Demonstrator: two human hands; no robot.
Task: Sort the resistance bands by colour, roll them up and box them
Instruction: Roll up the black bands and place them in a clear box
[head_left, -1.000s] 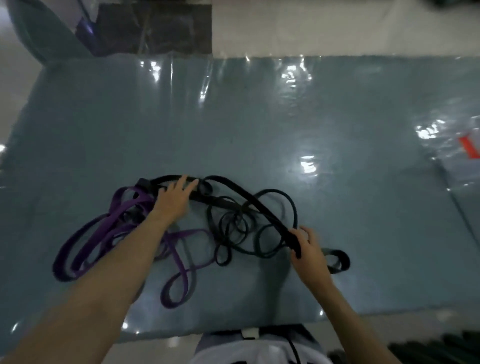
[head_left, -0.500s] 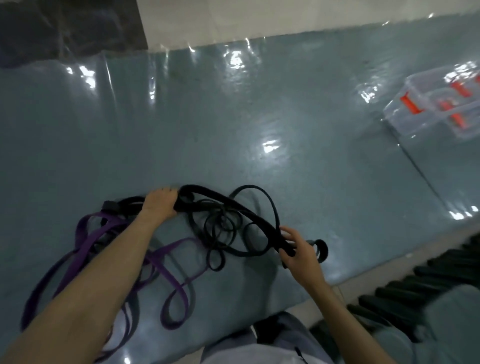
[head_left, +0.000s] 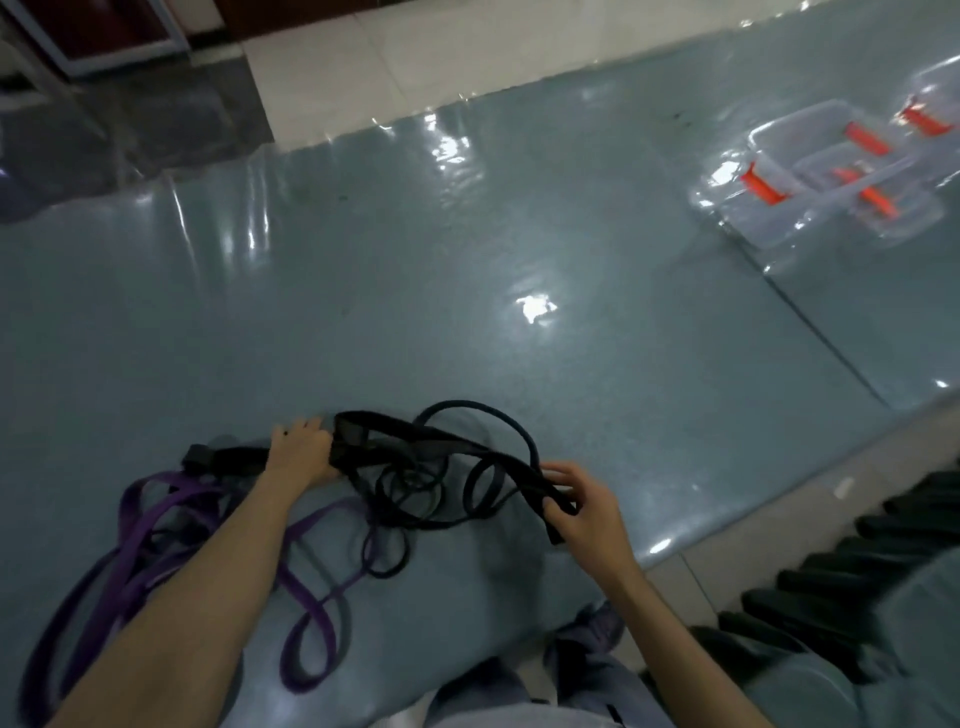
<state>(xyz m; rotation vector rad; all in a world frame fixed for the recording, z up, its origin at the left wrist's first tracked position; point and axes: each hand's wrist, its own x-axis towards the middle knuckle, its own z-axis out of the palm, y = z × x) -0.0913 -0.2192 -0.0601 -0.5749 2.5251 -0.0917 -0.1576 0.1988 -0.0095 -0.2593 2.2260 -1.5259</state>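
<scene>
My two hands hold one wide black band (head_left: 452, 451) stretched between them over the worktop (head_left: 467, 312): my left hand (head_left: 301, 452) grips one end, my right hand (head_left: 584, 506) pinches the other. Beneath lies a tangle of thinner black bands (head_left: 415, 499), too knotted to count, with purple bands (head_left: 156, 525) beside my left arm. Two clear boxes (head_left: 810, 176) with orange clips sit well apart at far right.

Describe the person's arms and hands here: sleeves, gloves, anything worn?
Both forearms are bare up to the frame edge, with no sleeves in view. The left hand and right hand wear no gloves. No watch, ring or wristband shows, though the frame is somewhat blurred. No markings can be made out.
</scene>
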